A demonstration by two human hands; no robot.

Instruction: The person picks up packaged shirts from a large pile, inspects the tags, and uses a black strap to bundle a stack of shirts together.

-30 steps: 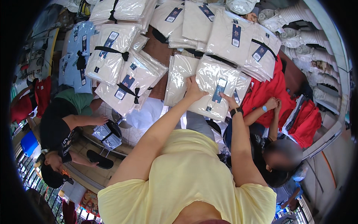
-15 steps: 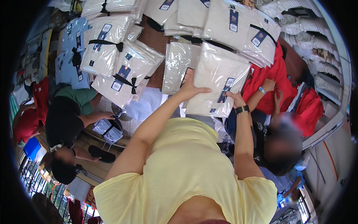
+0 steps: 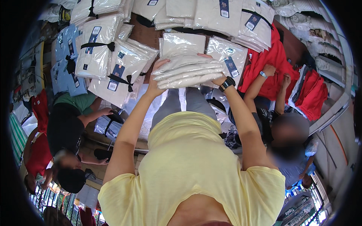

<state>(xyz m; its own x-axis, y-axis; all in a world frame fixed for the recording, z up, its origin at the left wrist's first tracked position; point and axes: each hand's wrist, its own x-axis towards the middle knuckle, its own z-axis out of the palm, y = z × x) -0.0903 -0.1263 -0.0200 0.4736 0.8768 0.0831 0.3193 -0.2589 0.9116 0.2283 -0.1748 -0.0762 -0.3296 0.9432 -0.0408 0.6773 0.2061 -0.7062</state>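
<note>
Nearest: the wearer's two hands hold a stack of clear-wrapped, folded cream garments point(image 3: 190, 71) just beyond the waist, folded edges turned toward the body. Left hand point(image 3: 155, 79) is curled about the stack's left end; right hand point(image 3: 218, 79) grips the right end, fingertips showing at the far edge, the rest partly hidden behind plastic. Both press inward.

Step in hand looks like gathering and evening up the layers. Next move seems to call for steady squeeze from both ends, layers kept flush; slick wrapping could let a middle packet slide.

Just beyond: one cream packet point(image 3: 183, 42) directly behind the stack, and a tagged packet point(image 3: 227, 56) to its right, lying flat. Left, a cream bundle tied with black strip point(image 3: 94, 47); right, red cloth point(image 3: 260, 71), a co-worker's hand point(image 3: 269, 70) near it. Farther, more cream packets point(image 3: 213, 17).

Against half a second ago: the held packets then showed a broad face with the tag toward the wearer; now edge-on, and the tagged packet at right lies uncovered.
</note>
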